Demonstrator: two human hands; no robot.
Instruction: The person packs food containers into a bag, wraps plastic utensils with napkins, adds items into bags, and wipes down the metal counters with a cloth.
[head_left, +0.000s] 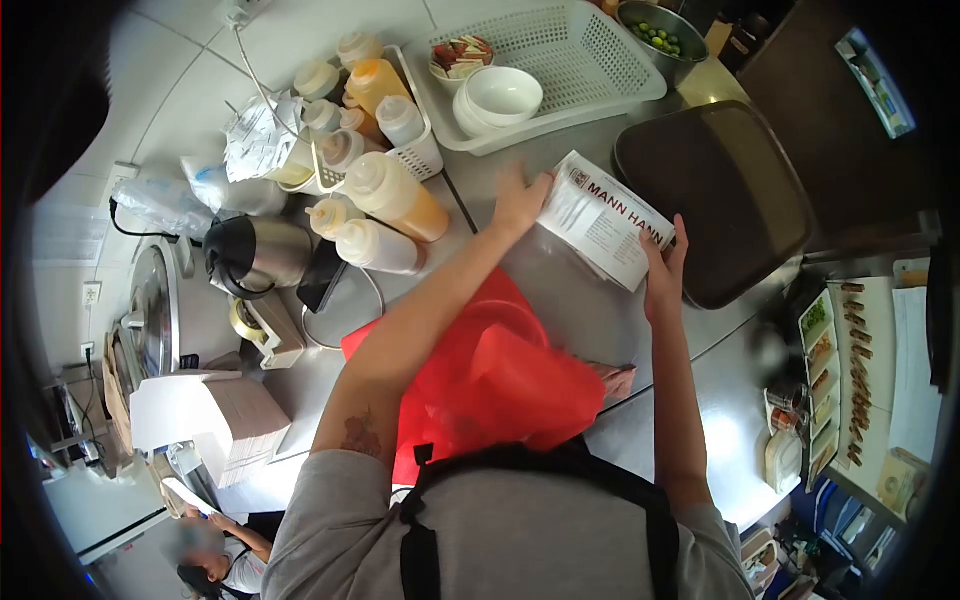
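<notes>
A stack of printed paper sheets (600, 225), headed "MANN HANN", is tilted over the steel counter. My right hand (663, 268) grips its right end, with the thumb on top and the fingers along the edge. At the stack's left edge is my left hand (520, 203), its fingers smeared by motion, so its hold on the paper is unclear. A red plastic bag (490, 385) lies bunched below both forearms, close to my body. The dark brown tray (720, 200) is just beyond my right hand.
Squeeze bottles (390, 195) and a white basket (420, 155) stand left. A perforated plastic tray (590, 75) with white bowls (505, 95) is behind. At left are a thermal jug (260, 255), tape dispenser (265, 335) and white cartons (235, 425). Another person (225, 560) is lower left.
</notes>
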